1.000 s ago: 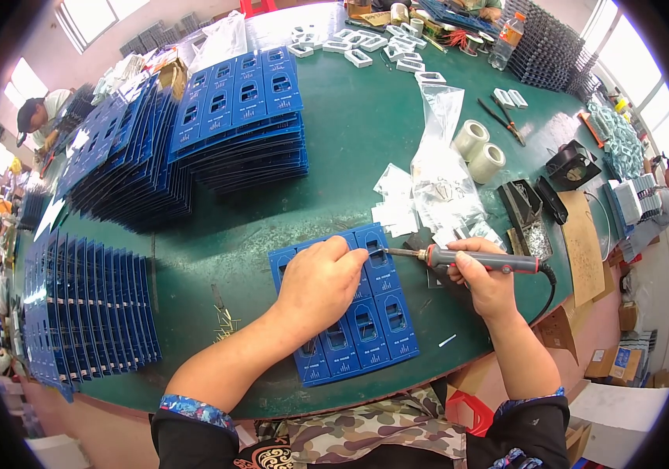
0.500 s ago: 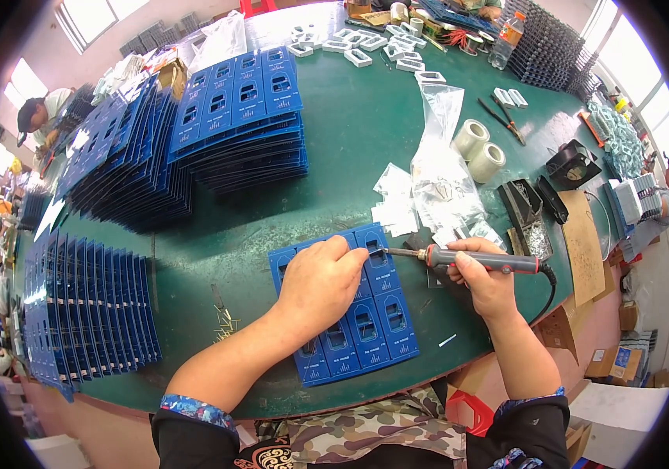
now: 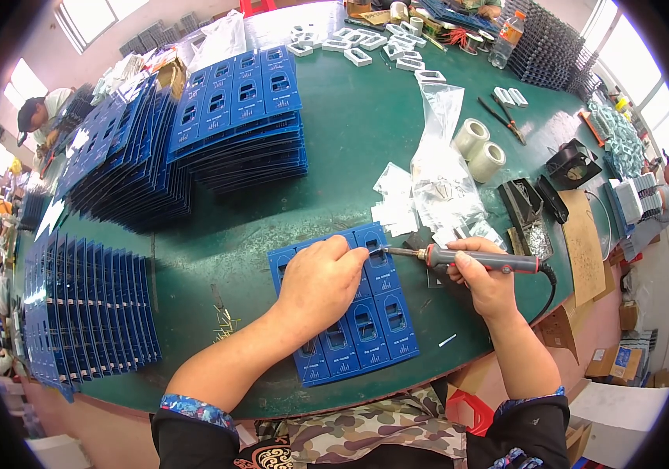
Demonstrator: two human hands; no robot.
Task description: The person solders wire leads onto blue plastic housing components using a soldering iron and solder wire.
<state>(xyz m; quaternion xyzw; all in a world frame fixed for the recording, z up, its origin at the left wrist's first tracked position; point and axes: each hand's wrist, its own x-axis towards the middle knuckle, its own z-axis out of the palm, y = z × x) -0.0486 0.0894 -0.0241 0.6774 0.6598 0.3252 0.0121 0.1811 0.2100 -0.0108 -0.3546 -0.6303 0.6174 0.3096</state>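
A blue circuit board panel (image 3: 365,336) with rows of cutouts lies on the green table in front of me. My right hand (image 3: 487,283) is closed round the grey and red handle of a soldering iron (image 3: 444,256). The iron's tip points left and meets the upper right cutout of the panel. Over the panel's upper left part lies my left hand (image 3: 320,273), thumb and forefinger pinched together right by that tip. Whatever small thing they pinch is too little to make out. Part of the panel is hidden under this hand and wrist.
Stacks of blue panels (image 3: 233,117) stand at the far left, with more upright panels (image 3: 92,305) at the near left. Loose thin pins (image 3: 226,322) lie left of my arm. Rightward are a clear plastic bag (image 3: 444,180), solder rolls (image 3: 487,162), pliers (image 3: 502,121) and a black tray (image 3: 523,211).
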